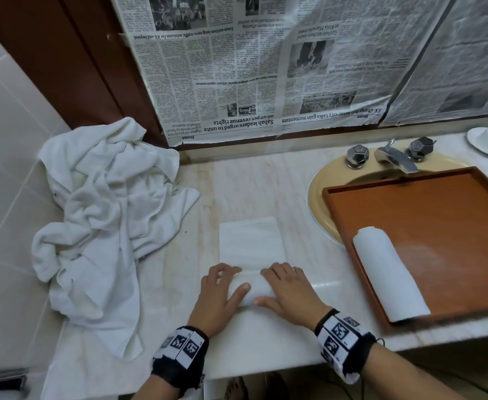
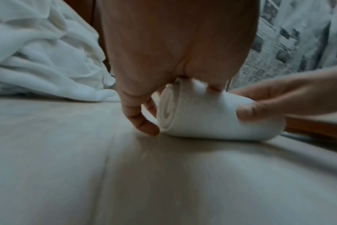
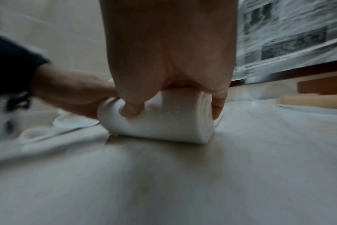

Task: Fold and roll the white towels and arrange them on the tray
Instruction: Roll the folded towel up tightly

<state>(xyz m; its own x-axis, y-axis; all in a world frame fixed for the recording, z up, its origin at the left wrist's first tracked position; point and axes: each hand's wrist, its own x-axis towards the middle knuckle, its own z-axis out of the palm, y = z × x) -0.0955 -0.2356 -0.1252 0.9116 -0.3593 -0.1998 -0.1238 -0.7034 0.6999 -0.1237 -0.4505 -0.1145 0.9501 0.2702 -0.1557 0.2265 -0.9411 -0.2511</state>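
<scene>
Head view: left hand (image 1: 222, 295) and right hand (image 1: 287, 293) grip half-rolled towel (image 1: 251, 246), fingertips hidden

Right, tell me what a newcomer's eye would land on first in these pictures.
First, the two hands at the counter's near edge: the left hand and right hand curl over a half-rolled white towel, its flat part stretching away from the person. Next, the heap of crumpled towels on the left, and the wooden tray over the sink with one finished roll lying along its left rim.
</scene>
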